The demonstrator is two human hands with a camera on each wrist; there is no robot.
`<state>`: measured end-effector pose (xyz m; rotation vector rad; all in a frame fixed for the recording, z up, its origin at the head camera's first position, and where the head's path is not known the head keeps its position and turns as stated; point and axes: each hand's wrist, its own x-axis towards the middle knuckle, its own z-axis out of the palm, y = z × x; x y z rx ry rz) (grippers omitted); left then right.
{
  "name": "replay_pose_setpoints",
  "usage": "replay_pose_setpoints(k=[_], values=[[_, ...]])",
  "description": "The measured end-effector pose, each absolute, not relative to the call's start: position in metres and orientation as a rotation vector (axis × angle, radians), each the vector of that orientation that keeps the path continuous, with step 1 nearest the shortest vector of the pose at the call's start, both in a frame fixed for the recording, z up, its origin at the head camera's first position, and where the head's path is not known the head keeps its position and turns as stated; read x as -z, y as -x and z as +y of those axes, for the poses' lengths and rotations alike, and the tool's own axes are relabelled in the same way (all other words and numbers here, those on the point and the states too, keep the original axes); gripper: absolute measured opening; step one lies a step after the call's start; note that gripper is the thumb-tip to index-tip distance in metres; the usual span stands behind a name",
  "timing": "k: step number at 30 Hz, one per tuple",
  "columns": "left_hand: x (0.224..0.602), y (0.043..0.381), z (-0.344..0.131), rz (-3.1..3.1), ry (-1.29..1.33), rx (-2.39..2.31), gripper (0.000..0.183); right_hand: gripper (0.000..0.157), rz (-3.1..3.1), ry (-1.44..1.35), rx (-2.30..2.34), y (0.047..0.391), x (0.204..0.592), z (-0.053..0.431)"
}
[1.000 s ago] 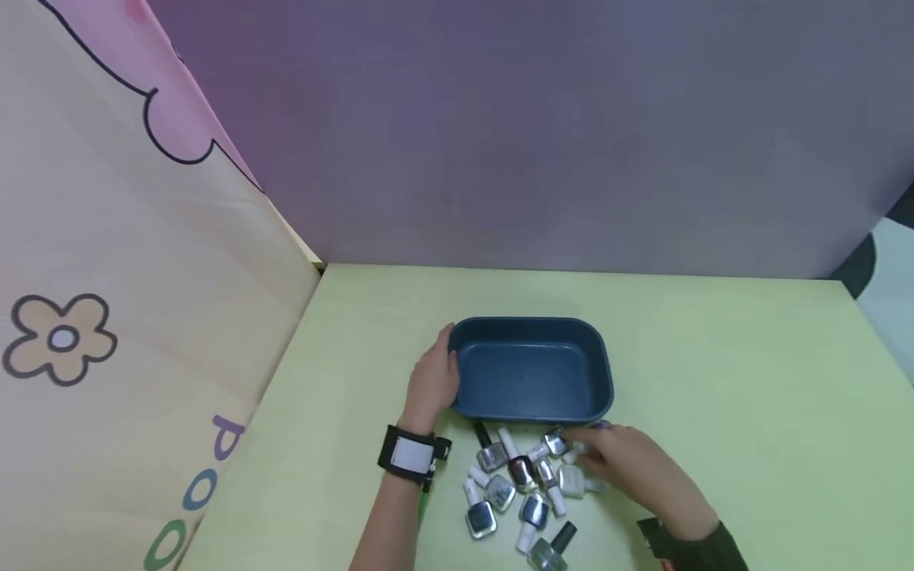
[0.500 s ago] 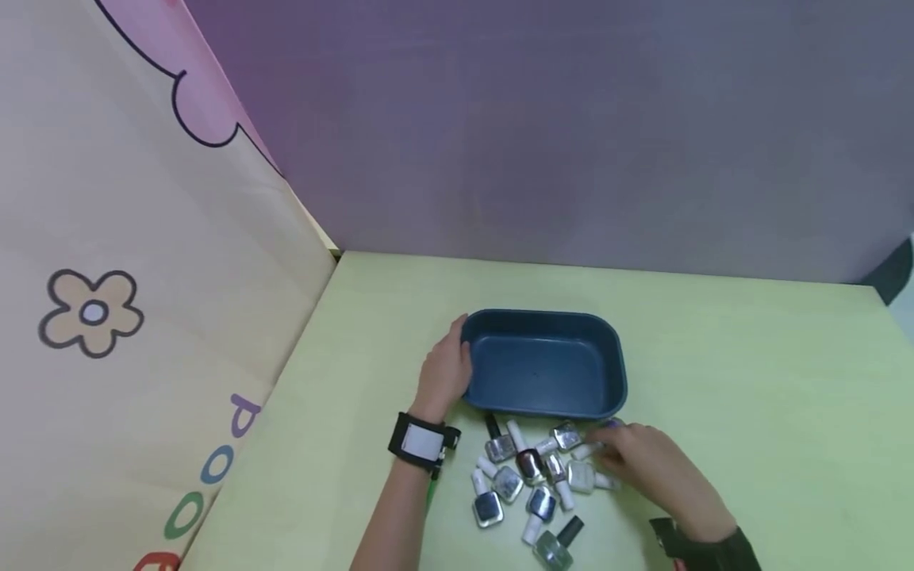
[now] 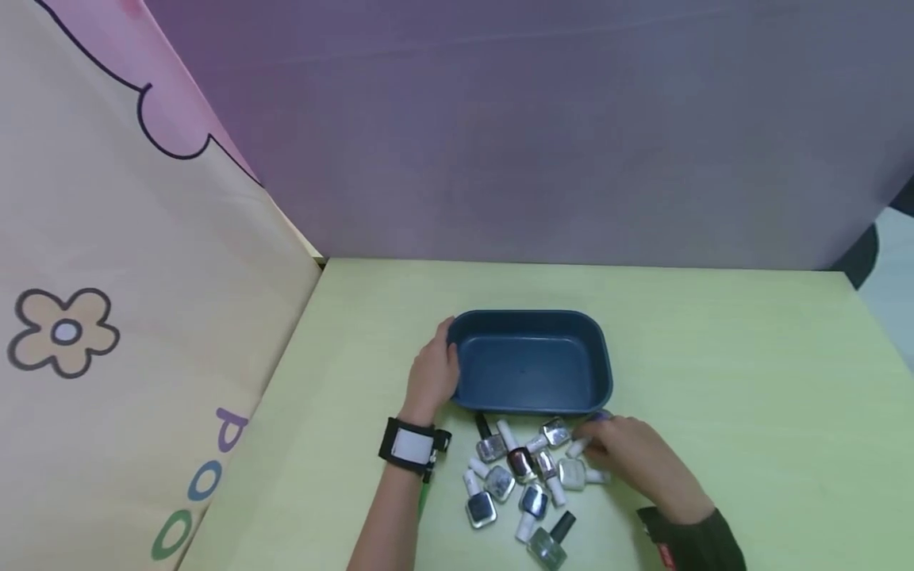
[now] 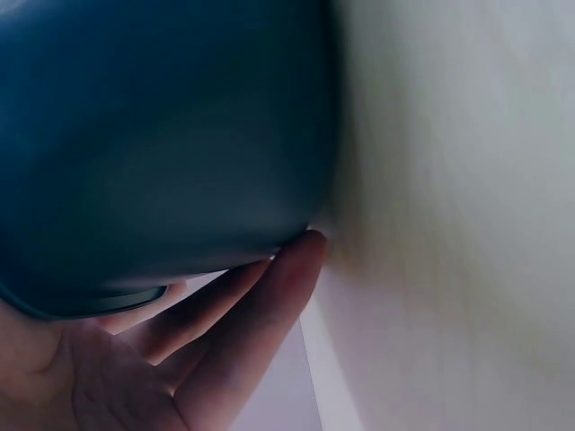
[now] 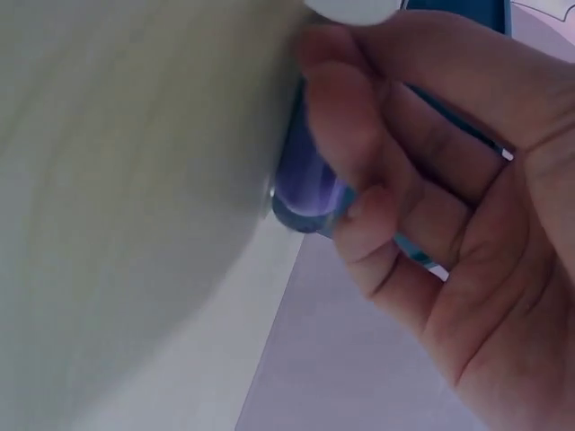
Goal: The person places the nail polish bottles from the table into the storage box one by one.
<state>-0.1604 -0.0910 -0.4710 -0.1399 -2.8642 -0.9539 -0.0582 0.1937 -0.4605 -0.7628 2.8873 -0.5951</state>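
Note:
My left hand (image 3: 432, 374) holds the left end of a dark blue plastic basin (image 3: 531, 366), thumb at the rim. In the left wrist view its fingers (image 4: 256, 337) lie against the basin's outer wall. Right of the pile, my right hand (image 3: 637, 461) has its fingers curled round a nail polish bottle with purple polish (image 5: 305, 184), low by the table at the basin's front right corner. A white cap (image 3: 577, 447) shows beside the fingertips; much of the bottle is hidden by the fingers. The basin has nothing in it.
Several nail polish bottles lie before the basin, among them a dark red one (image 3: 522, 464), a dark blue one (image 3: 481, 509) and a greenish one with a black cap (image 3: 547, 549). They lie on a pale green table (image 3: 735, 373). A grey-purple panel (image 3: 543, 135) stands behind.
The head view has shifted slightly and come back. The right hand has drawn a little away from the silver bottle beside it. The left hand stays on the basin.

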Motion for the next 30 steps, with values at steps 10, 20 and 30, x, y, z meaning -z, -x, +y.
replay_pose_setpoints(k=[10, 20, 30], values=[[0.473, 0.162, -0.094, -2.858, 0.156, 0.951, 0.047, 0.015, 2.957, 0.904, 0.574, 0.058, 0.453, 0.195], [0.472, 0.164, -0.097, -2.853, 0.138, 0.936, 0.047, 0.015, 2.959, 0.951, 0.613, 0.056, 0.442, 0.192], [0.471, 0.165, -0.099, -2.859, 0.126, 0.932, 0.047, 0.016, 3.016, 1.082, 0.63, 0.057, 0.436, 0.19]])
